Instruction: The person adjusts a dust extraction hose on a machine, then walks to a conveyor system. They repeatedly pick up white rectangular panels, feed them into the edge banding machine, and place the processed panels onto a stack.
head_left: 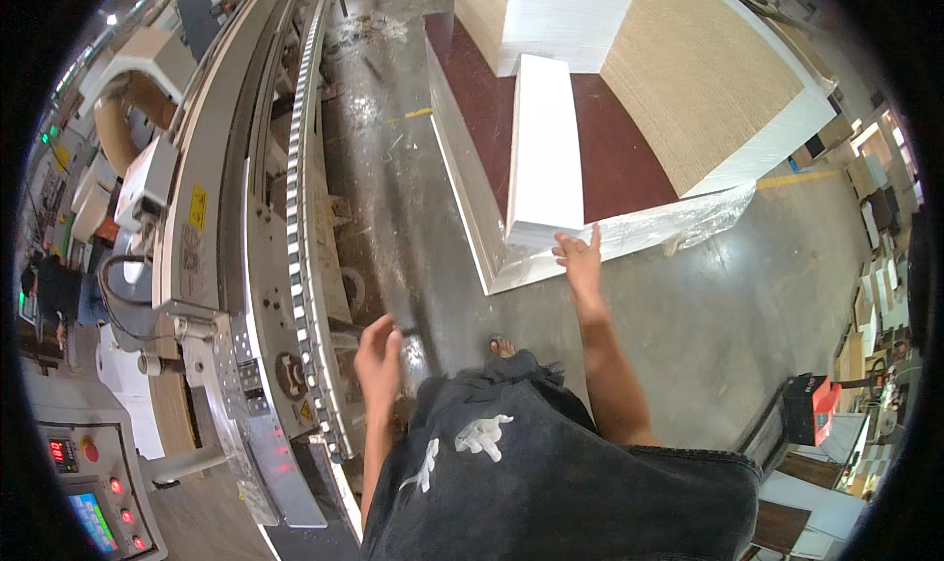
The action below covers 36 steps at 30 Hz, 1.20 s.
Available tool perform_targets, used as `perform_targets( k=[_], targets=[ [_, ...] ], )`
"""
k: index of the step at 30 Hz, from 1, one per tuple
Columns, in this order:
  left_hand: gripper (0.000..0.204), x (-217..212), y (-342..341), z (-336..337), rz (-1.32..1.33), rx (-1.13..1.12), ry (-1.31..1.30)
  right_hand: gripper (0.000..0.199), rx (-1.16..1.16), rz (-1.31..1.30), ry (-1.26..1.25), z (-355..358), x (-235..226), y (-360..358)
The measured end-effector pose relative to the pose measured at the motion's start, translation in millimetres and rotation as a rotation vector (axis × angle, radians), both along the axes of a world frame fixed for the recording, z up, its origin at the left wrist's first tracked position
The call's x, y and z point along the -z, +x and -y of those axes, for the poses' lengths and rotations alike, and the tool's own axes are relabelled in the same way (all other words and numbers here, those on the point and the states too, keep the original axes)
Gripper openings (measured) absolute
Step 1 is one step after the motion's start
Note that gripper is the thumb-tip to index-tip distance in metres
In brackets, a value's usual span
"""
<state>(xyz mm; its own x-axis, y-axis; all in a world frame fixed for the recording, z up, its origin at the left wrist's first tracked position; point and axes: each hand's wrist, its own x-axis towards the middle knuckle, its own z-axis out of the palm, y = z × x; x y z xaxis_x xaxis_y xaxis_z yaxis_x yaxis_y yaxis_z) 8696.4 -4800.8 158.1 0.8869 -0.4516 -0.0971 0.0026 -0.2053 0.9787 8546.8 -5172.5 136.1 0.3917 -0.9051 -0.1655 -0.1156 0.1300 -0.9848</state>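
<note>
So nearest us is our dark shirt (590,482) with white patches on the front, and both our bare forearms run out past it toward the far side. Our left hand (378,364) is up on the left, wrist roughly straight, fingers loosely bent and pointing away from us; we can't tell if they're closed on anything. It's just right of the long machine (270,295), near the black-and-white track (313,354) along its edge. Our right arm is stretched out further, elbow nearly straight, and the right hand (580,256) is open with the fingers spread, right at the near end of the narrow white panels (547,158). Can't tell whether the fingertips actually touch them. Those panels lie lengthwise, near to far, on a dark red board (624,158) topping a big pale stack, and tall tan-faced boards (703,84) stand on its far right.
</note>
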Motion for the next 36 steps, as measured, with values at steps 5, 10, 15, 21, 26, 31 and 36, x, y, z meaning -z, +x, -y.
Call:
perform_targets(
  k=[5, 10, 15, 21, 26, 31, 36],
  targets=[
    [0.058, 2.3, 7.4, 168.5, -0.177, 0.308, -0.151, 0.098, -0.096, 0.18, 0.156, -6.0, -7.2, 8.2],
    [0.046, 6.7, 7.1, 284.0, -0.6, 0.047, -0.191, 0.104, -0.325, 0.196, 0.365, -33.3, -17.0, 17.3],
    [0.03, 9.4, 2.3, 301.4, -0.585, -0.1, -0.128, 0.078, -0.493, 0.246, 0.42, -17.7, -23.9, 10.5],
    [0.027, 10.7, -16.0, 231.1, -0.513, -0.152, -0.126, 0.058, -0.498, 0.139, 0.505, 0.1, -11.1, -4.1],
    [0.029, 25.4, -44.0, 100.1, -0.369, -0.436, -0.01, 0.052, -0.542, 0.132, 0.607, -15.0, -18.3, 6.4],
    [0.028, 26.5, -90.9, -50.6, -0.293, -0.581, -0.077, 0.031, -0.53, 0.094, 0.559, -44.0, 1.7, 40.7],
    [0.028, 28.7, -173.9, -179.4, -0.11, -0.701, -0.07, 0.027, -0.576, 0.016, 0.624, -125.1, 22.9, 63.7]
  ],
)
